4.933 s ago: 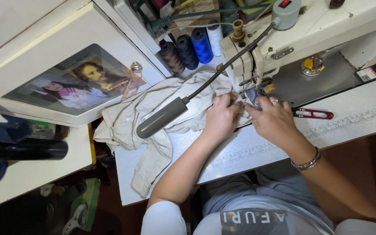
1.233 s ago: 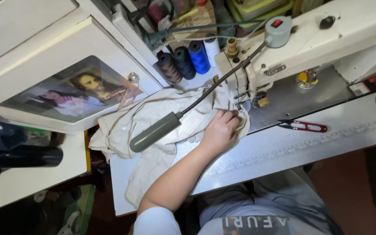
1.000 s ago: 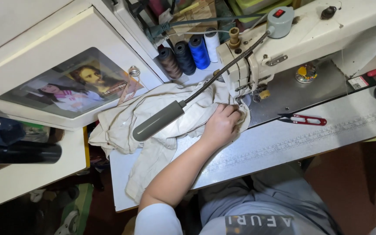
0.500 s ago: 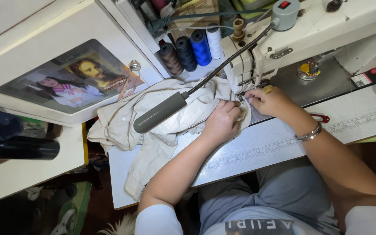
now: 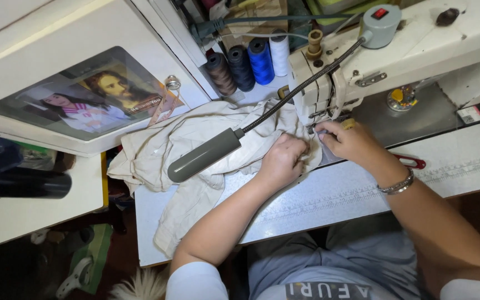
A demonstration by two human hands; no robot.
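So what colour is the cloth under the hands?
Cream, off-white cloth, plain with no pattern; the head view shows it.

The sewing machine [image 5: 395, 50] is taken as landmark: thread spools [image 5: 248, 64] are stood to its left, cloth [image 5: 195, 150] is spread left of its needle end, and snips [image 5: 412, 162] are laid before it.

Four thread cones [image 5: 249, 64], red snips [image 5: 411, 161], framed pictures [image 5: 87, 100].

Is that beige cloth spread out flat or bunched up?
Bunched up: the beige cloth lies in rumpled folds on the white table, one end hanging over its edge.
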